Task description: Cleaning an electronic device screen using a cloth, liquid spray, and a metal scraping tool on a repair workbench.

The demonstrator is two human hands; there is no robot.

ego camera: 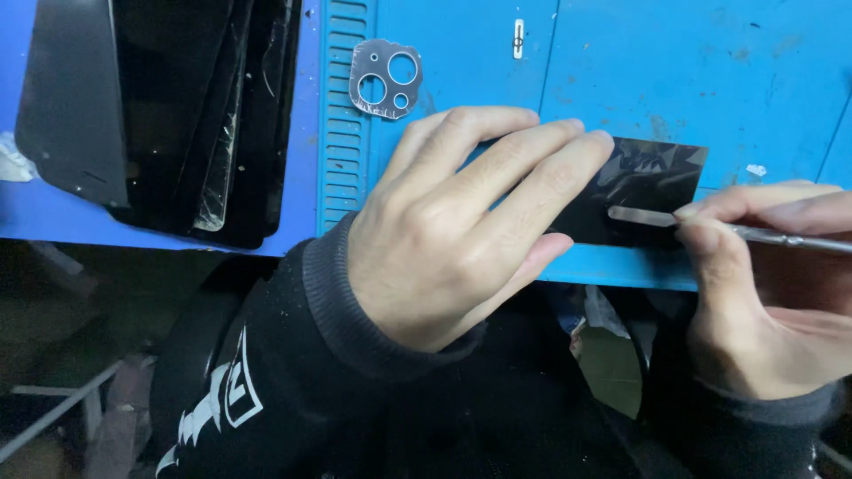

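Left hand (453, 222) presses the dark panel (643, 191) flat, fingers together; at 3 o'clock, right hand (754, 293), fingers clamped on a metal pry tool (710, 226), has its blade only at the panel's edge, separation barely begun.

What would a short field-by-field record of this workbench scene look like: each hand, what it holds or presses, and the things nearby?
Left hand: left hand lies flat, pressing a dark glossy panel
Right hand: right hand grips a thin metal tool, tip on the panel
Surface: blue work mat
Nearby: camera-lens frame above the left hand; stack of dark panels far left
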